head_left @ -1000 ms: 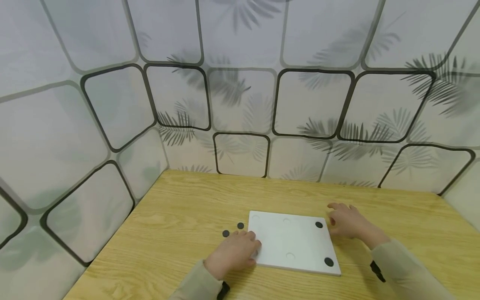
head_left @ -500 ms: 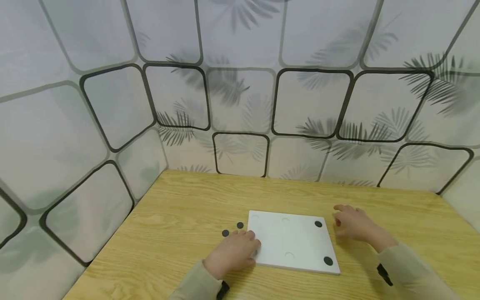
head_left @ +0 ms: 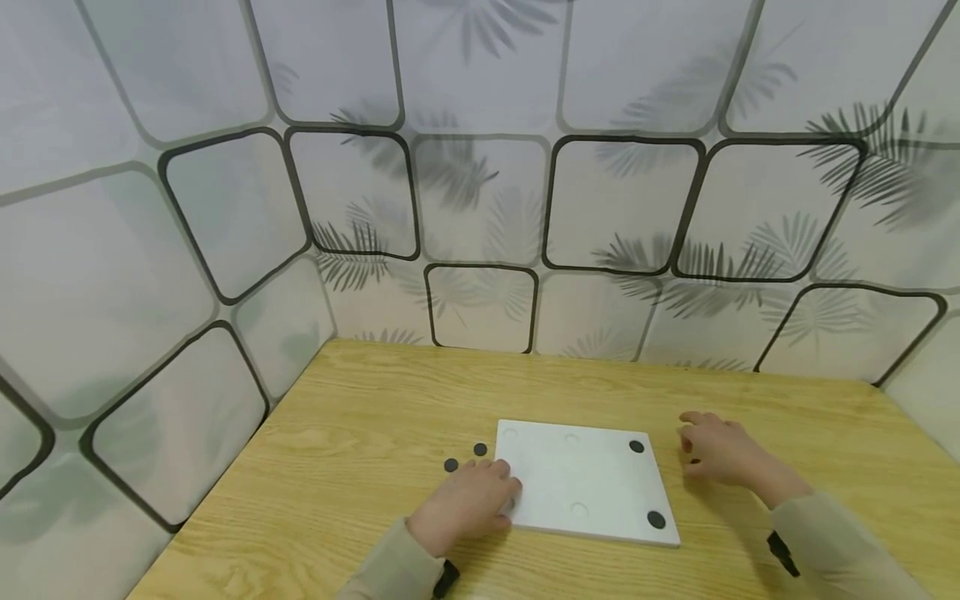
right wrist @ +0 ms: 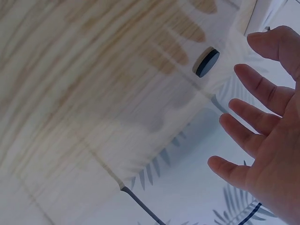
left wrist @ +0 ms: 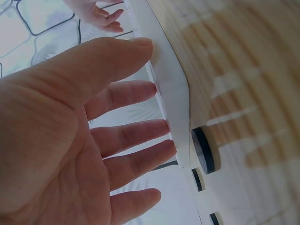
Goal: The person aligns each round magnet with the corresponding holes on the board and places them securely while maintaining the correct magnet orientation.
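A white rectangular board [head_left: 555,475] with shallow round recesses lies on the wooden table. One black disc [head_left: 637,447] sits at its far right corner, another black disc [head_left: 656,520] at its near right corner. My left hand [head_left: 467,507] rests at the board's left edge, fingertips touching it, fingers nearly straight in the left wrist view. Over the table right of the board, my right hand [head_left: 718,450] holds nothing, fingers apart and loosely bent. A loose black disc [right wrist: 206,62] lies on the table near its fingertips, partly hidden in the head view.
Two black discs lie on the table left of the board, one nearer disc [head_left: 451,465] and one farther disc [head_left: 480,449]. A third disc [left wrist: 206,150] shows beside the left hand in the left wrist view. A patterned curtain [head_left: 483,308] borders the table [head_left: 360,433].
My right hand has moved right, away from the board's edge, and a black disc now shows beneath it. My left hand and the board have stayed about still.
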The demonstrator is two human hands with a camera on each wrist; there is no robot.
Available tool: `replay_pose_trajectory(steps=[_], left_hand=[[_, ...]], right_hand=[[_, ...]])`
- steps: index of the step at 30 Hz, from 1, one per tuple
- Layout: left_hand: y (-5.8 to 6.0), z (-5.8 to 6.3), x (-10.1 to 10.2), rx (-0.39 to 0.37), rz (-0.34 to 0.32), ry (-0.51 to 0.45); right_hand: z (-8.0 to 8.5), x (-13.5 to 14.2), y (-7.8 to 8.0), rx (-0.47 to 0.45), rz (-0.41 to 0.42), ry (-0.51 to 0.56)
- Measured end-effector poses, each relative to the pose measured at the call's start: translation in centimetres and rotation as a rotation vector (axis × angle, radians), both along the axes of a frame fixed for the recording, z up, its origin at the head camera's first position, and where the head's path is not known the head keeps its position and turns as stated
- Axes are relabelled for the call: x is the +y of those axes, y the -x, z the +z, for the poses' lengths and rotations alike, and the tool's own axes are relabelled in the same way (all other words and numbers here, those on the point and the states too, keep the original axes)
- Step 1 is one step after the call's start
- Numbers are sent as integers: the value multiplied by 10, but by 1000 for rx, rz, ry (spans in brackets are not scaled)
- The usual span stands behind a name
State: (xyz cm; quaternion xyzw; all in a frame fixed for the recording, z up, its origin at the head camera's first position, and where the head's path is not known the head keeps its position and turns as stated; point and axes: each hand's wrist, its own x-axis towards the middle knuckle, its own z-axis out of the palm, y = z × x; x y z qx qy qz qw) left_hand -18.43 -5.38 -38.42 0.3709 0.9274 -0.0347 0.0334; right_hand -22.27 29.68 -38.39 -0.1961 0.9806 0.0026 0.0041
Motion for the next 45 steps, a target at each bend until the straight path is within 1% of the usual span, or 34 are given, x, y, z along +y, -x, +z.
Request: replay_pose_trajectory(steps=[5, 9, 12, 22, 36, 45], left_hand=[[1, -2, -1, 24, -13, 4], [1, -2, 0, 24, -12, 2], [1, -3, 0, 17, -11, 1], [2, -3, 1, 33, -17, 3], [1, -2, 0, 16, -13, -8], [1, -2, 0, 8, -9, -5]], right_hand=[[0, 1, -1, -23, -3, 22], [-1, 3, -1, -20, -1, 23], [-2, 4, -1, -16, -6, 18], [-5, 7, -1, -12, -22, -2], [-7, 9, -2, -22, -40, 6], [-8, 12, 0, -24, -52, 8]])
